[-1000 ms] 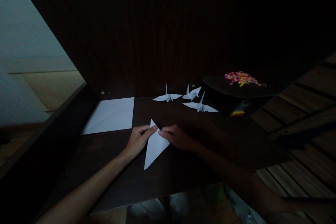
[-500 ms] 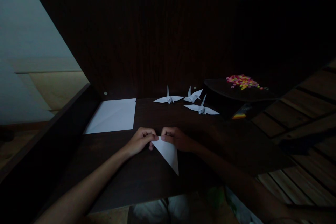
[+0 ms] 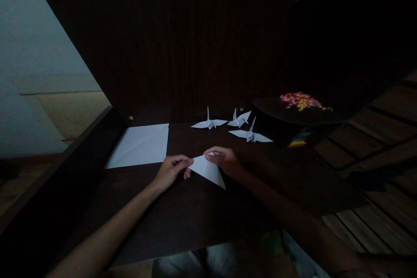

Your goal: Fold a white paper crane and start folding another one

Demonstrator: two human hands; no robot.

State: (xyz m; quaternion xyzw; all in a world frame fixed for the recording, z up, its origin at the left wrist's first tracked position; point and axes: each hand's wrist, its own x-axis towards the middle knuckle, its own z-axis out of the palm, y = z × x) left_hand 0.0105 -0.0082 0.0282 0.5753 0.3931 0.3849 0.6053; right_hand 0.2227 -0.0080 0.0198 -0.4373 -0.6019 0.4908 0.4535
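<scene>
A white folded paper triangle (image 3: 208, 171) is held between my two hands above the dark tabletop. My left hand (image 3: 174, 168) pinches its left corner between thumb and fingers. On the upper right edge, my right hand (image 3: 224, 160) grips it with the thumb on top and the fingers behind. One point of the triangle hangs free toward the lower right. Beyond my hands stand three white paper cranes (image 3: 250, 135), wings spread. A white sheet of paper (image 3: 140, 145) with a faint crease lies flat to the left.
A dark curved shelf (image 3: 276, 115) on the right carries a pile of small colourful pieces (image 3: 301, 100). Beneath it is a dark item with a yellow and red edge (image 3: 298, 143). A tall dark panel (image 3: 182, 43) closes off the back, and a low side board (image 3: 65, 160) the left.
The paper triangle has turned, its free point swinging up and slightly right. My right hand has shifted up and a little right, widening the gap between my hands.
</scene>
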